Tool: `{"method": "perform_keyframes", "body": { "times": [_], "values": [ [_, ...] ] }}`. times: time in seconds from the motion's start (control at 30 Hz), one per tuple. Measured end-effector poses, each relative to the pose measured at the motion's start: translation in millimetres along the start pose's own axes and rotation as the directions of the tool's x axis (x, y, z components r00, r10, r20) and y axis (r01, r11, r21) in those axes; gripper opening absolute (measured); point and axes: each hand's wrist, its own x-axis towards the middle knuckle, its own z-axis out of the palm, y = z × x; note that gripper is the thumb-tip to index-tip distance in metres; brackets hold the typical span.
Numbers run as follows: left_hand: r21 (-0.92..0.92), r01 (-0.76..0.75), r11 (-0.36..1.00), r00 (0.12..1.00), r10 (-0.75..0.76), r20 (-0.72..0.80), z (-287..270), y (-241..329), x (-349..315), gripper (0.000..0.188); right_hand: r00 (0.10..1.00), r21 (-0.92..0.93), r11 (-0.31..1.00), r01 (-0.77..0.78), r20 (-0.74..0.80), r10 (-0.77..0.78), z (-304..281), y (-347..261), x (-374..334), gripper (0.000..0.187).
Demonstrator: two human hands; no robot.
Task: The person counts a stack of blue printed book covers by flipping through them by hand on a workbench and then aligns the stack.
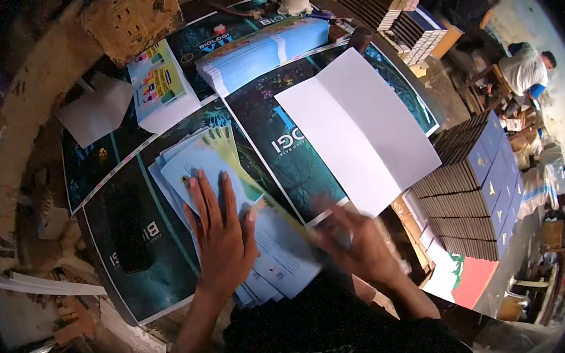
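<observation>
My left hand (222,239) lies flat, fingers stretched out, on a loose fanned pile of light blue printed paper sheets (282,247). A yellow-green edge shows along the top sheet's right side. My right hand (355,241) is at the right edge of this pile, smeared by motion. Whether its fingers grip a sheet edge is not clear. Just beyond it lies a large white folded sheet (366,129), opened out with a crease down its middle. Dark teal printed poster sheets (161,254) cover the table beneath.
Behind the pile stand a stack of booklets with a yellow-and-white cover (164,86) and a long row of light blue folded sheets (265,53). A black rectangular object (130,237) lies left. Tall stacks of blue-covered books (471,187) rise at right. People (525,71) sit farther off.
</observation>
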Motion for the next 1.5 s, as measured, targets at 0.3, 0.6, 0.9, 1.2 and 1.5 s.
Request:
{"method": "perform_keyframes", "body": {
  "times": [0.3,0.6,0.9,1.2,1.5],
  "values": [
    [0.142,-0.063,0.988,0.997,0.056,0.05,20.5,-6.7,-6.8,0.104,0.987,-0.59,0.797,-0.127,-0.153,0.044,-54.6,34.9,9.0,0.07],
    [-0.736,-0.136,0.663,0.984,0.006,-0.177,-6.2,4.4,4.5,0.085,0.961,0.322,0.913,0.25,0.031,-0.274,-12.6,-26.6,-12.4,0.061],
    [0.356,-0.02,0.934,0.996,-0.011,0.084,19.7,-5.9,-11.8,0.079,0.968,-0.537,0.819,-0.201,-0.237,0.082,-34.8,36.7,21.9,0.107],
    [0.202,-0.079,0.976,0.996,0.068,0.059,20.1,-4.1,-11.8,0.092,0.989,-0.613,0.788,-0.057,-0.143,-0.04,-44.0,30.8,12.7,0.069],
    [-0.398,-0.065,0.915,0.995,0.028,-0.099,-13.7,3.0,5.3,0.093,0.933,0.155,0.942,0.297,0.165,-0.321,-39.0,-35.0,-25.3,0.067]
  ]
}}
